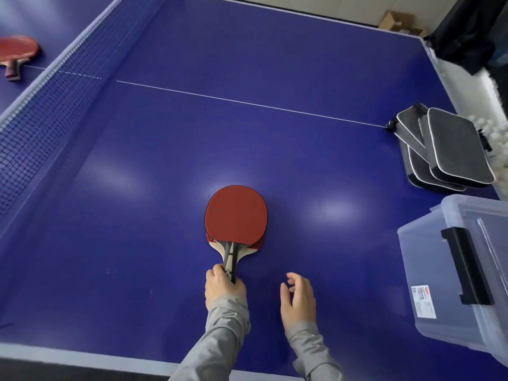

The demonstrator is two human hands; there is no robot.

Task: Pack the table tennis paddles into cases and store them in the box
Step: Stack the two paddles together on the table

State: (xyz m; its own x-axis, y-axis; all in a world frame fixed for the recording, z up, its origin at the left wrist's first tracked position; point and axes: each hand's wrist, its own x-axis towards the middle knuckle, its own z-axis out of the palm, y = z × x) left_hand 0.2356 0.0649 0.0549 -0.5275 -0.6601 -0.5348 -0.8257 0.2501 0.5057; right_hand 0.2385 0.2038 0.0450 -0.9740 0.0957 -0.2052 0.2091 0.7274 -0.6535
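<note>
Left hand fingers grip stacked paddles by the handles for casing; right hand hovers, fingers loosely spread.

The lower paddle shows only slivers under the top paddle. The left hand covers the handle's end. The far-left paddle is blurred and cut by the left edge. The box runs off the right edge; its label is too small to read. The lower cases lie mostly hidden under the top case. Both sleeves leave the near edge.
</note>
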